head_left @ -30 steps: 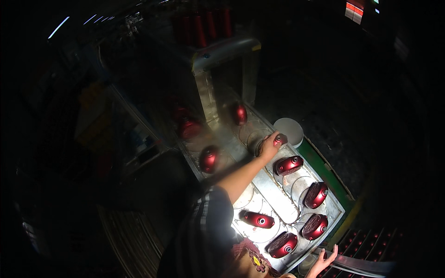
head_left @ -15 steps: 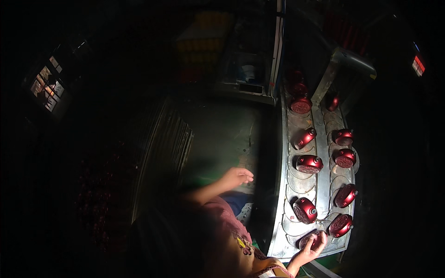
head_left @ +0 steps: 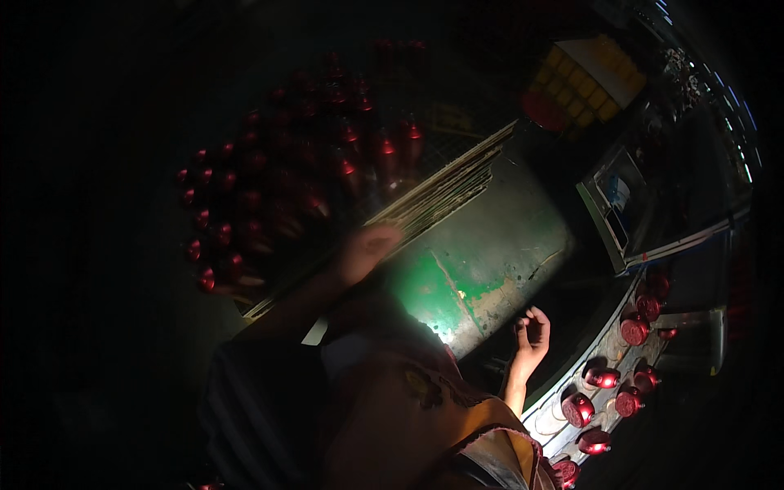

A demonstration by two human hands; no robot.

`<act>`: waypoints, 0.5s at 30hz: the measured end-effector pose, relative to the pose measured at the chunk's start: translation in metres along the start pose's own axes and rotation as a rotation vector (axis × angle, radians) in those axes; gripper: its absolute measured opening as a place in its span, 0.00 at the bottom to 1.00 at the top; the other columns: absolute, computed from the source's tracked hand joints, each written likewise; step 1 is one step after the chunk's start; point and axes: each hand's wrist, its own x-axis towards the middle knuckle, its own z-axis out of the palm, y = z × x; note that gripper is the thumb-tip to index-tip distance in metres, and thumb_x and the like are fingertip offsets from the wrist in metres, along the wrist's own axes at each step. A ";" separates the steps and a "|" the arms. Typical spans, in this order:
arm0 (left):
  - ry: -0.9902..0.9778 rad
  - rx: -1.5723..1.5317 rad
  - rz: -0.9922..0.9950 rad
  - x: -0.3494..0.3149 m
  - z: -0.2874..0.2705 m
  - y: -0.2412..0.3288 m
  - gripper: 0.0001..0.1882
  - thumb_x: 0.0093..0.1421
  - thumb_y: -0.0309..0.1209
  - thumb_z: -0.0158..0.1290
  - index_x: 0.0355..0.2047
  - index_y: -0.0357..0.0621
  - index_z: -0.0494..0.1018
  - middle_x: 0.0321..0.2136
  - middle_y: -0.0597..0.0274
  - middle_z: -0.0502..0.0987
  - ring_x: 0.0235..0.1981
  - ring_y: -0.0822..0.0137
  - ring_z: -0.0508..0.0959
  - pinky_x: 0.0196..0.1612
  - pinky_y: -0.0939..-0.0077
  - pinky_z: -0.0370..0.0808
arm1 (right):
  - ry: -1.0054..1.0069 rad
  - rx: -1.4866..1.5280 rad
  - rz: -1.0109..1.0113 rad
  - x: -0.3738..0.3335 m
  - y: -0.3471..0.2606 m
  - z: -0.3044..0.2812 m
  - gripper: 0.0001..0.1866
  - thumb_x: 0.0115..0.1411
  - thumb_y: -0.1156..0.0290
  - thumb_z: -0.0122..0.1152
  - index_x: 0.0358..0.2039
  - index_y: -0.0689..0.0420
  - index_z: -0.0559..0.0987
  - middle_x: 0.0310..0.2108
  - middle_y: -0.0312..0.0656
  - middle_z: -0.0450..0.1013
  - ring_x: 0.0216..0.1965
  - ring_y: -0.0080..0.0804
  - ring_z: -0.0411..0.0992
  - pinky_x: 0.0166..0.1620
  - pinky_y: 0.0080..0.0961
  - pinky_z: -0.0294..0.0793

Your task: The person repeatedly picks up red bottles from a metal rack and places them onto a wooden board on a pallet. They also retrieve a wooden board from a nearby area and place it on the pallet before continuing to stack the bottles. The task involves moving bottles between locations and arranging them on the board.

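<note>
My left hand (head_left: 369, 249), dim and smeared by motion, is at a stack of thin flat sheets (head_left: 457, 181) standing on edge. Whether its fingers grip anything is hidden in the blur. My right hand (head_left: 532, 333) hovers between the grey-green worktop (head_left: 514, 245) and the conveyor. Its fingers are loosely curved, with a gap to the thumb and nothing seen between them. Closest to this hand on the conveyor are glossy red rounded metal vessels (head_left: 578, 410) with small silvery necks, lying on their sides.
The metal conveyor (head_left: 549, 426) curves along the right with several red vessels on it. Beyond the sheets, many more red vessels (head_left: 347, 167) stand in the dark. A yellow stack (head_left: 588, 82) and a framed panel (head_left: 616, 196) are at the far right.
My view has swung left. My right hand has let go of a red vessel on the conveyor and come away from it. My left hand is now by the sheets.
</note>
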 end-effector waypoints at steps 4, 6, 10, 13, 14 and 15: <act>0.365 0.396 -0.055 0.012 -0.080 0.011 0.17 0.59 0.21 0.52 0.49 0.42 0.74 0.46 0.61 0.76 0.48 0.68 0.76 0.52 0.73 0.72 | -0.286 -0.147 -0.024 0.094 0.009 0.115 0.20 0.56 0.87 0.58 0.50 0.61 0.73 0.41 0.37 0.70 0.42 0.22 0.69 0.47 0.21 0.72; 0.451 0.491 -0.068 0.047 -0.114 0.009 0.20 0.57 0.22 0.53 0.52 0.44 0.72 0.50 0.59 0.73 0.49 0.66 0.75 0.52 0.73 0.72 | -0.372 -0.160 -0.077 0.158 0.014 0.177 0.21 0.55 0.87 0.59 0.50 0.59 0.74 0.43 0.38 0.71 0.47 0.28 0.70 0.48 0.25 0.74; 0.362 0.415 -0.118 0.108 -0.140 0.001 0.18 0.56 0.26 0.56 0.48 0.42 0.74 0.46 0.51 0.75 0.49 0.49 0.74 0.56 0.61 0.69 | -0.357 -0.362 -0.365 0.298 0.031 0.278 0.26 0.50 0.78 0.67 0.51 0.57 0.74 0.49 0.45 0.72 0.53 0.40 0.69 0.50 0.34 0.74; 0.309 0.617 -0.102 0.133 -0.136 0.005 0.22 0.51 0.21 0.58 0.48 0.41 0.73 0.46 0.48 0.75 0.51 0.49 0.74 0.56 0.59 0.69 | -0.410 -0.522 -0.520 0.380 0.056 0.322 0.29 0.52 0.73 0.69 0.55 0.57 0.72 0.54 0.47 0.70 0.53 0.39 0.71 0.52 0.32 0.74; 0.281 0.589 -0.112 0.145 -0.121 0.002 0.23 0.50 0.22 0.58 0.49 0.43 0.72 0.46 0.49 0.75 0.51 0.48 0.73 0.56 0.59 0.69 | -0.472 -0.463 -0.516 0.426 0.060 0.340 0.28 0.51 0.69 0.70 0.54 0.57 0.74 0.51 0.47 0.73 0.49 0.39 0.74 0.51 0.32 0.75; 0.315 0.586 -0.104 0.148 -0.116 0.004 0.24 0.49 0.22 0.58 0.49 0.43 0.72 0.48 0.48 0.74 0.53 0.48 0.72 0.58 0.58 0.68 | -0.504 -0.435 -0.437 0.444 0.071 0.352 0.28 0.51 0.67 0.71 0.53 0.57 0.75 0.48 0.47 0.75 0.45 0.39 0.76 0.49 0.33 0.76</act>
